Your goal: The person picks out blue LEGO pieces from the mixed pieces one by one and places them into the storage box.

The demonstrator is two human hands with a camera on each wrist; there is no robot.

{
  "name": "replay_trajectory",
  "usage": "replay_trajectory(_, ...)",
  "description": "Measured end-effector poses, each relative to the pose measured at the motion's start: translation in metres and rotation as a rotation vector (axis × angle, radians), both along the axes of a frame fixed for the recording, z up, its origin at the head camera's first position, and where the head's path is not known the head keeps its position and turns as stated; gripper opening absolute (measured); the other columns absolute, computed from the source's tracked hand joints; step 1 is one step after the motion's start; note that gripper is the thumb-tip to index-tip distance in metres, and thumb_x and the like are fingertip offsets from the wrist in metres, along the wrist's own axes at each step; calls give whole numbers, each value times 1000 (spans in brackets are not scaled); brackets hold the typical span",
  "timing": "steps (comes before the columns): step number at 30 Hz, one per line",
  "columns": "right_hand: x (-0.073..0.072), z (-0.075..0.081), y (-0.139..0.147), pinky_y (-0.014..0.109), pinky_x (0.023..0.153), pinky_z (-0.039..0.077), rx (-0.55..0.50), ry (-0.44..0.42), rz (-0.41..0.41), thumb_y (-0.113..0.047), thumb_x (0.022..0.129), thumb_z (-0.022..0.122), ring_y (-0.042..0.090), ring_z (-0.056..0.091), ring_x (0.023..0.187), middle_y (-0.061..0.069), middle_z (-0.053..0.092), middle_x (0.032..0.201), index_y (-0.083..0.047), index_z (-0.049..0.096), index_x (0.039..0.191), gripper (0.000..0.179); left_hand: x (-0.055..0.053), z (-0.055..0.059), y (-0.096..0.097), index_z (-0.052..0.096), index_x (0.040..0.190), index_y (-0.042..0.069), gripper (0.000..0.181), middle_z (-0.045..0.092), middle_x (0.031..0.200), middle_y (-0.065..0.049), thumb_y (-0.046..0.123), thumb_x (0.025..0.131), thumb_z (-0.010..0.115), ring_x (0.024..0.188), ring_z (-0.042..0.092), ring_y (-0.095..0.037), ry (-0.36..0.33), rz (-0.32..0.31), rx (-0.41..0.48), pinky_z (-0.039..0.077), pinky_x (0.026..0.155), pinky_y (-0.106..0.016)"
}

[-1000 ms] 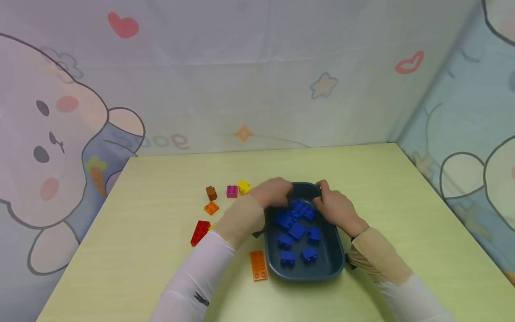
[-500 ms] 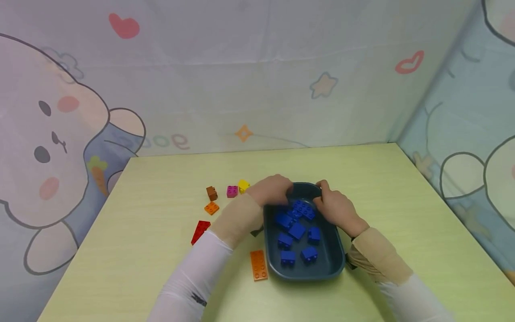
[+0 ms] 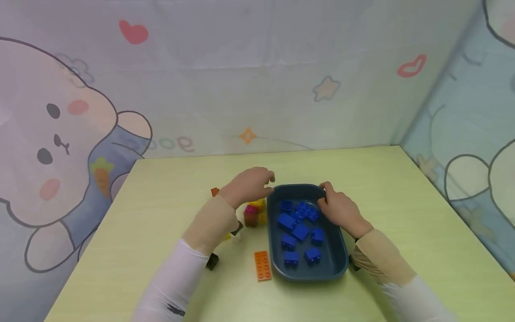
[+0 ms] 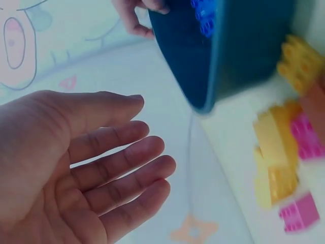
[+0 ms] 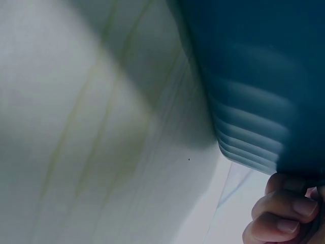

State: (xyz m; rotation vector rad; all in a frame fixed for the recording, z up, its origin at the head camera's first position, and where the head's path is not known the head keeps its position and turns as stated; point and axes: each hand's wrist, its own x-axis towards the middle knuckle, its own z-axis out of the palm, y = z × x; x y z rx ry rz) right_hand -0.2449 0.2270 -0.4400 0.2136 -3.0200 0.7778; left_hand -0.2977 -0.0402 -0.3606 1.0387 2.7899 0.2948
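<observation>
A dark blue-grey plastic bin (image 3: 307, 270) stands on the table with several blue toy building bricks (image 3: 300, 231) inside. My right hand (image 3: 342, 209) grips the bin's far right rim; its fingers curl under that rim in the right wrist view. Just outside the bin's far left corner hovers my left hand (image 3: 249, 184). In the left wrist view the left palm is bare, with fingers apart and slightly bent. Below that hand, beside the bin, yellow bricks (image 4: 277, 134), magenta bricks (image 4: 299, 212) and a brown brick (image 3: 251, 219) lie close together.
An orange flat brick (image 3: 263, 265) lies along the bin's near left side. Part of another orange-brown brick (image 3: 215, 192) shows behind the left wrist. The pale table (image 3: 386, 192) meets a printed cloth backdrop (image 3: 225, 89) at the back and right.
My left hand has lifted off the bin's far left side and moved left, its fingers loosening. A blue brick at the bin's far left now shows. My right hand keeps its hold.
</observation>
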Motion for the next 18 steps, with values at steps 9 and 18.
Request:
replay_trajectory(9,-1,0,7,29,42,23,-7,-2,2,-14,102,43,14,29,42,1,38,54,4,38,140,42,24,-6,-58,65,126,5,32,65,118,-10,22,100,65,102,64,-25,1,106,29,52,95,-39)
replay_trajectory(18,-3,-3,17,31,43,28,-21,-54,-24,-23,104,44,15,34,43,1,40,54,4,36,144,50,44,-24,-90,63,130,11,36,66,119,-7,28,99,66,104,65,-25,57,192,49,55,89,-42)
